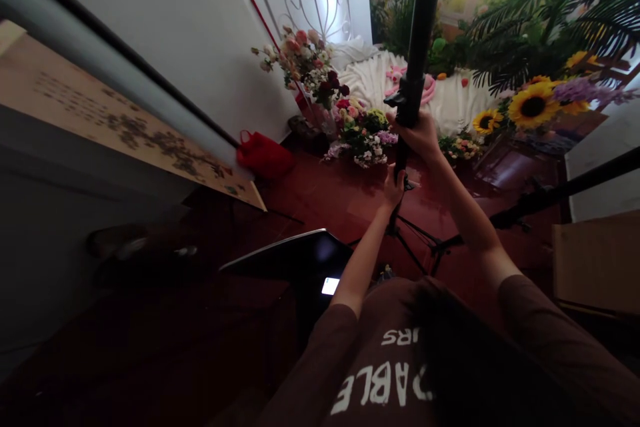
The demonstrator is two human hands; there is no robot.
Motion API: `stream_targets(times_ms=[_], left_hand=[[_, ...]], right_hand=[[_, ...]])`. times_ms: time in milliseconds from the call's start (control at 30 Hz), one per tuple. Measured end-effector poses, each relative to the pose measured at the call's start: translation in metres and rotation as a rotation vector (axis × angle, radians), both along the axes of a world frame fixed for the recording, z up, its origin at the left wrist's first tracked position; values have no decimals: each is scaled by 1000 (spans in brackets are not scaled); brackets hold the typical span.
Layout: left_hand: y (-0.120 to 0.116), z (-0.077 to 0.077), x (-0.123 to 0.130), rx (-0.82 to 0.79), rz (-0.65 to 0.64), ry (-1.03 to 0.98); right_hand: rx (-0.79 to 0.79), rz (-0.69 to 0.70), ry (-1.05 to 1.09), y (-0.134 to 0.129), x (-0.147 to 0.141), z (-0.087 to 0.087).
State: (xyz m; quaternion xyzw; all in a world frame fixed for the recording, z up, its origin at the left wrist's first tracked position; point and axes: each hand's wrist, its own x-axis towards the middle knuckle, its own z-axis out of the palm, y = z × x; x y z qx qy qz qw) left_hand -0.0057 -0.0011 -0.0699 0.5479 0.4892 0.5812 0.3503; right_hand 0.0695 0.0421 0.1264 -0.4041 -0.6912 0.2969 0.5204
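Note:
A black light stand (pixel 423 20) rises upright in front of me, its tripod legs (pixel 407 247) spread on the floor below. My right hand (pixel 417 137) is wrapped round the pole just under a clamp knob (pixel 397 100). Lower down, my left hand (pixel 394 187) grips the same pole, near a second knob (pixel 410 184). The top of the stand runs out of view. Some of the fingers on both hands are hidden behind the pole.
Flower bouquets (pixel 367 137) and sunflowers (pixel 533 107) stand ahead, before a white draped cloth (pixel 455 103) and a metal headboard (pixel 317 0). Another black pole (pixel 575 187) slants in from the right. A red bag (pixel 265 155) and a painted panel (pixel 145 133) are leftward; a dark flat-topped stand (pixel 295 253) is close by.

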Motion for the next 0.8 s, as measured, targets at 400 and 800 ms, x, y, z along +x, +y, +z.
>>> stream_targets(times_ms=[400, 800], left_hand=[[-3, 11, -2, -40, 16, 30], [-3, 7, -2, -90, 19, 68]], right_hand=[[-387, -85, -437, -86, 58, -92], [-1091, 142, 655, -106, 19, -118]])
